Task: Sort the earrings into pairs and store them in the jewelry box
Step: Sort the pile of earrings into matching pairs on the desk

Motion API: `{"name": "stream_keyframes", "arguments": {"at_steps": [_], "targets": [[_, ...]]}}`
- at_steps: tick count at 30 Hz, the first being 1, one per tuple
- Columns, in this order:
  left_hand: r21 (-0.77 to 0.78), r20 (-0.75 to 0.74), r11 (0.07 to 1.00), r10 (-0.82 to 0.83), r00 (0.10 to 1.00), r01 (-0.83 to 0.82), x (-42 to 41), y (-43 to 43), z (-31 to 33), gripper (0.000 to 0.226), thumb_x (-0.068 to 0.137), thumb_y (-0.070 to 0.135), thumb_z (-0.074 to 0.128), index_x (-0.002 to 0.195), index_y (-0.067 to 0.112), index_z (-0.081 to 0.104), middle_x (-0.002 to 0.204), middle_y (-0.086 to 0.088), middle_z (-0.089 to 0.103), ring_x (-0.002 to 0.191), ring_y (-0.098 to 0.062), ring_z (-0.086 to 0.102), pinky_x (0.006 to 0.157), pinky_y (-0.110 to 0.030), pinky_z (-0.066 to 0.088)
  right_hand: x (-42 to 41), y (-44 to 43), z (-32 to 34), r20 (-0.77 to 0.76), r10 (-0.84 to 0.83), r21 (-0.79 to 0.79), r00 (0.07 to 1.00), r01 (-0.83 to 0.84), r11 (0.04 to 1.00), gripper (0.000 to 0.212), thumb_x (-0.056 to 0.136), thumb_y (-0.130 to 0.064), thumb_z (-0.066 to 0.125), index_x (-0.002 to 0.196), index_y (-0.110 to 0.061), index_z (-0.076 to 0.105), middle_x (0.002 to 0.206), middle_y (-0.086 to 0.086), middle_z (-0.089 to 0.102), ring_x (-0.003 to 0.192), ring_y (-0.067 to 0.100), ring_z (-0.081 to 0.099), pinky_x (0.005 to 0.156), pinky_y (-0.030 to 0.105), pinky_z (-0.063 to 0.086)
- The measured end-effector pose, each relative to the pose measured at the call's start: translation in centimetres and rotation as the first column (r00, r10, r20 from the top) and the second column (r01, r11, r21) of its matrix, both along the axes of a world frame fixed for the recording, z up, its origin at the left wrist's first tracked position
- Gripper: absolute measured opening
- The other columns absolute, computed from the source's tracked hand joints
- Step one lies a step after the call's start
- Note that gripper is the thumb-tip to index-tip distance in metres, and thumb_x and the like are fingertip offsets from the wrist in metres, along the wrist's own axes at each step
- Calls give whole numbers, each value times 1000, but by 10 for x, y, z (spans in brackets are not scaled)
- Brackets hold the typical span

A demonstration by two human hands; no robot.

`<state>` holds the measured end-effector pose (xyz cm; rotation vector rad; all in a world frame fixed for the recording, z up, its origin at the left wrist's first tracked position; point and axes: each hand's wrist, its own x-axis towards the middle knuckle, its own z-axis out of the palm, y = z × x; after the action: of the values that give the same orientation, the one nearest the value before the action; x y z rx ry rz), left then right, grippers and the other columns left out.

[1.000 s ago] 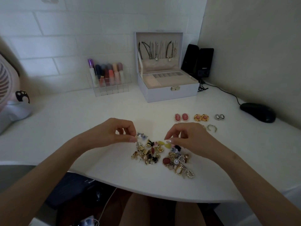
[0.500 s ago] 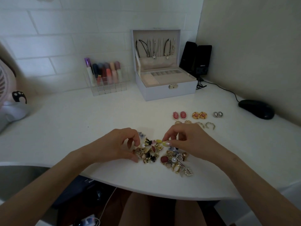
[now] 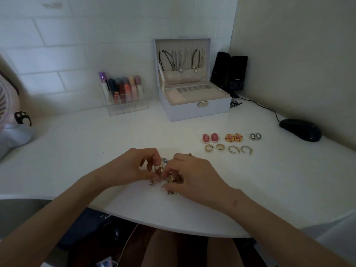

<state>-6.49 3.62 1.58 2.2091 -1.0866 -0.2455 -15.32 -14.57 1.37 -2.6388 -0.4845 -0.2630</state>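
The left hand (image 3: 133,166) and right hand (image 3: 194,178) curl over the tangled, glinting metal earring pile (image 3: 170,179) on the smooth white desk (image 3: 77,151); whether either pinches a piece cannot be told. At two o'clock lie sorted pairs (image 3: 233,137): pink ovals, orange discs, gold hoops. At twelve o'clock stands the open, beige-lined jewelry box (image 3: 194,111).

Loose earring pile (image 3: 167,177) near counter (image 3: 77,151) front edge, mostly covered. Five sorted pairs (image 3: 238,137), two rows, toward right. Jewelry box (image 3: 194,110) open, back edge.

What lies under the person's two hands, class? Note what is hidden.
Between the left hand and right hand, a few gold pieces of the earring pile peep out; the rest is covered.
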Motion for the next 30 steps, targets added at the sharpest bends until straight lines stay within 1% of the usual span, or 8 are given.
{"name": "stream_keyframes", "arguments": {"at_steps": [3,9,11,14,17,21,26,30], "targets": [[-9,-80,999,43,996,-44,3,2,-1,24,71,12,78,74,24,58,76,15,62,66,-2,52,61,-13,37,4,9,-1,50,-11,-51,999,14,999,28,79,-42,65,99,-23,59,91,-8,48,79,9,39,58,26,28],[-139,-210,987,43,977,-74,3,3,5,19,71,2,75,77,8,57,67,8,62,59,-3,48,62,-20,40,12,16,-8,200,-59,-9,978,62,998,15,74,-29,71,79,-19,62,78,-2,53,64,11,39,48,14,16],[-146,-209,986,50,977,-82,2,1,7,20,71,5,76,79,4,57,68,7,63,58,-3,48,64,-24,41,12,14,-7,195,-68,11,978,67,998,13,74,-28,71,76,-19,63,75,-3,52,63,12,40,48,15,18],[-170,-177,980,72,982,-102,3,0,11,17,75,23,75,78,15,60,77,4,66,66,-7,56,67,-24,46,11,11,-2,123,-55,26,991,52,998,11,80,-32,65,87,-23,65,81,-8,47,69,10,41,51,18,26],[-217,-149,962,135,980,-166,7,-1,13,4,87,13,61,84,12,64,87,3,70,79,-8,63,73,-19,49,10,10,-2,62,-7,19,998,6,1000,17,85,-32,60,100,-27,66,91,-5,51,79,9,41,62,25,34],[-231,-154,949,182,971,-215,8,-3,12,11,84,8,63,76,15,68,82,-2,70,73,-10,63,69,-16,51,15,17,-4,3,26,-41,1000,-26,999,24,89,-29,55,112,-26,63,101,0,50,86,11,38,68,26,30],[-277,-194,924,216,957,-265,9,-1,11,4,77,4,68,76,7,66,76,-4,71,74,-16,67,72,-21,54,23,22,-7,65,37,-68,997,-33,997,19,85,-30,63,101,-22,66,105,2,54,106,20,48,68,26,31],[-292,-187,918,220,957,-268,8,-2,11,6,76,3,69,79,7,65,79,-2,71,77,-15,69,75,-22,55,25,25,-8,158,69,-100,985,-54,994,15,82,-27,65,91,-17,70,97,5,60,99,24,53,65,28,32]]}}
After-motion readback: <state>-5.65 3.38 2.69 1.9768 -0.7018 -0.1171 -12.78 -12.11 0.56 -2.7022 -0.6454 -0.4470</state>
